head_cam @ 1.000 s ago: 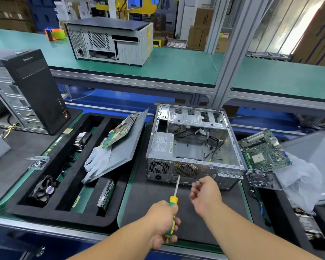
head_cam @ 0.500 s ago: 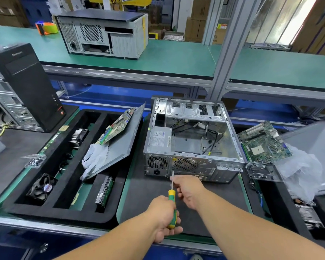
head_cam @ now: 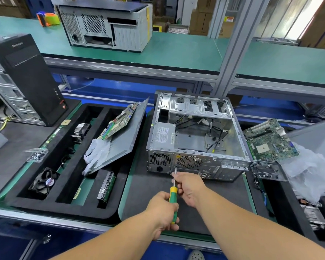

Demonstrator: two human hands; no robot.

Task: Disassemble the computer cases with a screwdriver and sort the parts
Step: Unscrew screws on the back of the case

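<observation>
- My left grip (head_cam: 162, 209) is wrapped round the green-and-yellow handle of the screwdriver (head_cam: 172, 198); my right grip (head_cam: 189, 186) pinches the bare shaft just ahead of the handle to steady it.
- The blade runs forward from both grips, and its tip meets the rear panel of the open computer case (head_cam: 197, 145), between the power-supply grille and the round fan grille. I judge it is seated on a screw there, though the screw head is too small to make out.
- The case lies on its side on the dark mat of the worktop (head_cam: 154, 194), directly beyond my grips, with loose cables and the power supply (head_cam: 162, 136) inside.
- Risk: the blade sits at a shallow angle to the panel, so if I turn without pushing along its line, the tip could cam out and round the screw or skid into the fan grille.
- Risk: nothing braces the case, as both grips are on the tool, so a hard push may slide it away across the mat.
- Risk: a freed screw could drop onto the mat or roll off the near edge; the bag of screws (head_cam: 36, 155) lies far off to the left of my grips.
- Left of my grips sits the sorting tray (head_cam: 64, 207) holding a fan (head_cam: 44, 182), a drive, a side panel (head_cam: 120, 139) with a board (head_cam: 118, 121) and a glove (head_cam: 96, 152) on it; to the right lies another motherboard (head_cam: 269, 140).
</observation>
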